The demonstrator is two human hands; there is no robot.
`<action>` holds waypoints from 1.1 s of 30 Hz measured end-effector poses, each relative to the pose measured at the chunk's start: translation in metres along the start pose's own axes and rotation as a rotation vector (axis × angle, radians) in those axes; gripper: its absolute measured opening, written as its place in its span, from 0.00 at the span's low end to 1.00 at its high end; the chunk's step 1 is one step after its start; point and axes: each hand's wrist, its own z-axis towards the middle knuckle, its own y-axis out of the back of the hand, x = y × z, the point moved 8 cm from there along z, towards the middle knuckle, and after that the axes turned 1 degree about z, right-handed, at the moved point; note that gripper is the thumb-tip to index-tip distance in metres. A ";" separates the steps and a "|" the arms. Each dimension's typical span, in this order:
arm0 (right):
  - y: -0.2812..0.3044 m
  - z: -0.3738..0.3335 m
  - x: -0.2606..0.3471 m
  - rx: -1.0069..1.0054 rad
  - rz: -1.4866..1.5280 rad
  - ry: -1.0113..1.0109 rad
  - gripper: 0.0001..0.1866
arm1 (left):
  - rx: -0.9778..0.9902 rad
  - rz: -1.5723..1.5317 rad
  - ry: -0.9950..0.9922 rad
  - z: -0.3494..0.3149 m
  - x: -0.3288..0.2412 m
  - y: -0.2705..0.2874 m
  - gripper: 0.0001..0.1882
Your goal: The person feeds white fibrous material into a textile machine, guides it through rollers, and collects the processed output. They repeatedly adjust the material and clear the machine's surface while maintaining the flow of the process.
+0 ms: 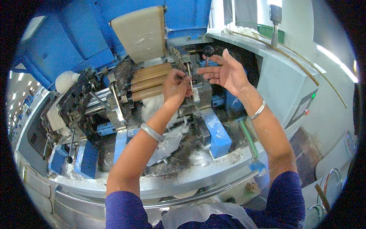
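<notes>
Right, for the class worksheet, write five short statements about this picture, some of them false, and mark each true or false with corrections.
1. The left hand is at the right-hand end of the brown rollers. True.
2. The right hand is clenched tightly around the black ball knob. False: the hand is open, and the knob shows just above its fingers.
3. A silver bangle is on the right wrist. True.
4. The sleeves are bright yellow. False: they are dark bluish purple.
5. The green bar lies to the right of the blue block in front of the hands. True.
</notes>
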 end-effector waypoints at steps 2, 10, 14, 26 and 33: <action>0.001 0.002 0.001 0.007 -0.032 0.044 0.32 | 0.024 -0.021 0.052 0.006 0.006 0.002 0.10; 0.024 0.014 0.051 -0.434 -0.680 0.380 0.35 | 0.034 0.930 -0.751 -0.049 -0.123 0.059 0.14; -0.036 0.043 0.057 0.072 -0.733 0.297 0.33 | -0.458 1.760 -1.117 -0.050 -0.206 0.150 0.17; -0.043 -0.040 0.007 -0.005 -1.065 0.022 0.30 | -0.316 0.833 -0.163 -0.094 -0.157 0.228 0.30; -0.053 -0.111 -0.044 -0.087 -1.035 0.546 0.24 | -0.499 0.795 -0.306 -0.158 -0.141 0.209 0.26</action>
